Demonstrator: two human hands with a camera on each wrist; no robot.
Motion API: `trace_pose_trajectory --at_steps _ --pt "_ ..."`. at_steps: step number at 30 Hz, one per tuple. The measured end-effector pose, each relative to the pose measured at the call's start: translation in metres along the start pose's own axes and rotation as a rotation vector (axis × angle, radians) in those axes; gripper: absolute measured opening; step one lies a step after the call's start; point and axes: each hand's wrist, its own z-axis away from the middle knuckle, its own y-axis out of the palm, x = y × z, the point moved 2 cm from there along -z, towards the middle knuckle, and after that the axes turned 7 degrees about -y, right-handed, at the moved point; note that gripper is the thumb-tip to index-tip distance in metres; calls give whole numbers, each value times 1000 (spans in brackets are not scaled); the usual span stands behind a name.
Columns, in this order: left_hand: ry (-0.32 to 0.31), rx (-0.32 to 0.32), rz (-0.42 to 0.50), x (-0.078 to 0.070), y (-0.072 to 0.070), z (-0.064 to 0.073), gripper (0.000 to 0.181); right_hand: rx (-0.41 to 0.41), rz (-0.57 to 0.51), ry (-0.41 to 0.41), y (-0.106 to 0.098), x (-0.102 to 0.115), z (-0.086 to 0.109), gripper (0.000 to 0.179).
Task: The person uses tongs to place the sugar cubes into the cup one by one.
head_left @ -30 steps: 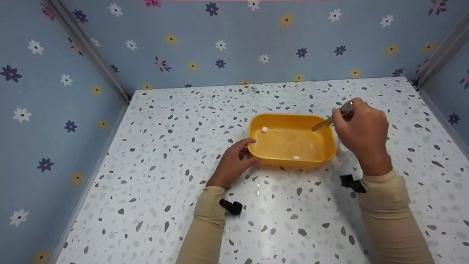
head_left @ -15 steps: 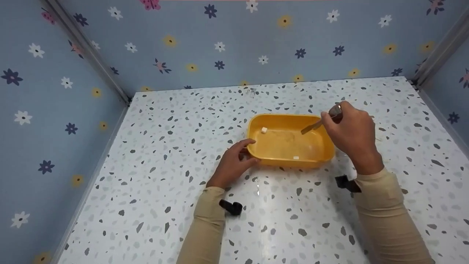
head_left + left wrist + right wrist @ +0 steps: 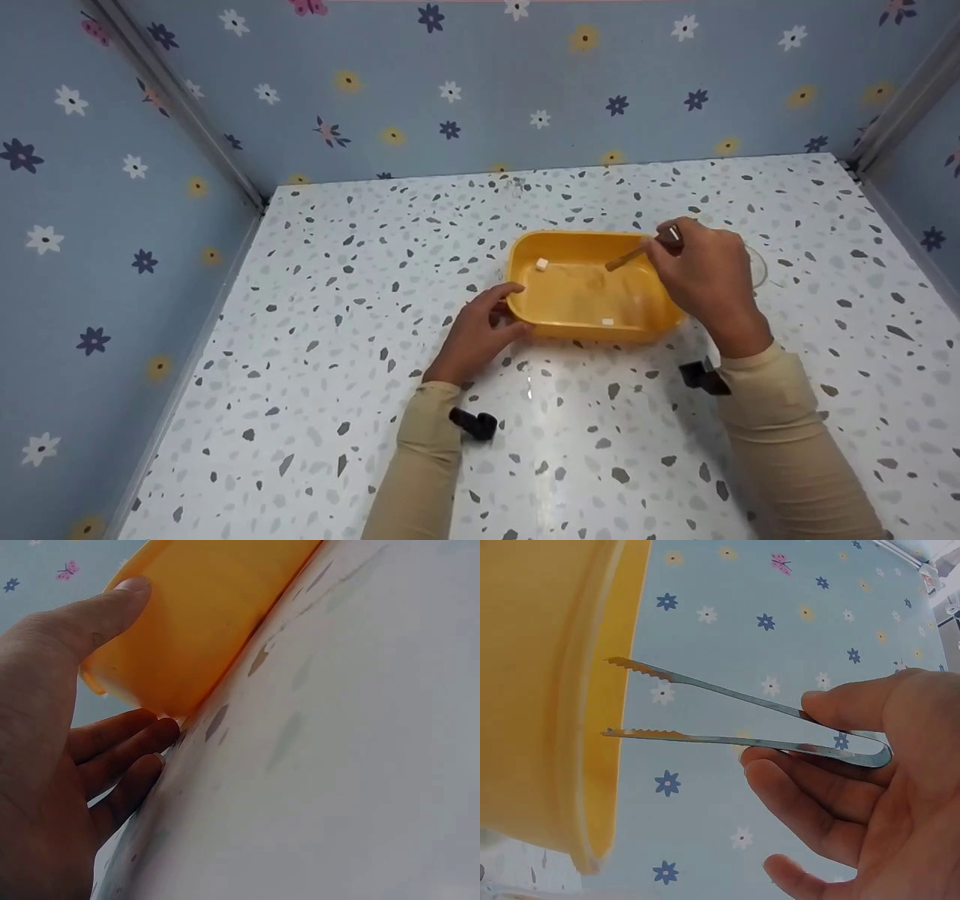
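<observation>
A yellow plastic tub (image 3: 577,331) stands on the table, one small white cube (image 3: 541,265) at its back left and a small white piece (image 3: 607,322) near its front wall. My left hand (image 3: 478,328) grips the tub's left end, thumb (image 3: 124,607) on the wall and fingers around the corner. With my right hand (image 3: 709,281) I pinch metal tongs (image 3: 630,259) between thumb and fingers. Their serrated tips point down into the tub; in the right wrist view the two arms (image 3: 739,741) are spread, nothing between them.
A round clear glass rim (image 3: 759,266) shows behind my right hand, mostly hidden by it. The table (image 3: 337,300) is white with grey flecks. Blue flower-patterned panels (image 3: 525,75) stand at the back and both sides.
My right hand and the tongs have moved left, farther over the tub, uncovering part of the glass rim. The left hand, tub and white pieces have stayed put.
</observation>
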Motion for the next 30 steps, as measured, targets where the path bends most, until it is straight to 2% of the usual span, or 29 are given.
trace_pose_trajectory --at_steps 6,22,30 --pt "-9 4 17 0 0 0 55 5 2 -84 8 2 0 30" --pt "-11 -8 -7 1 -1 1 57 65 -41 -154 35 7 5 28" --pt "0 -8 -2 0 0 0 56 59 -60 -198 49 8 4 24"
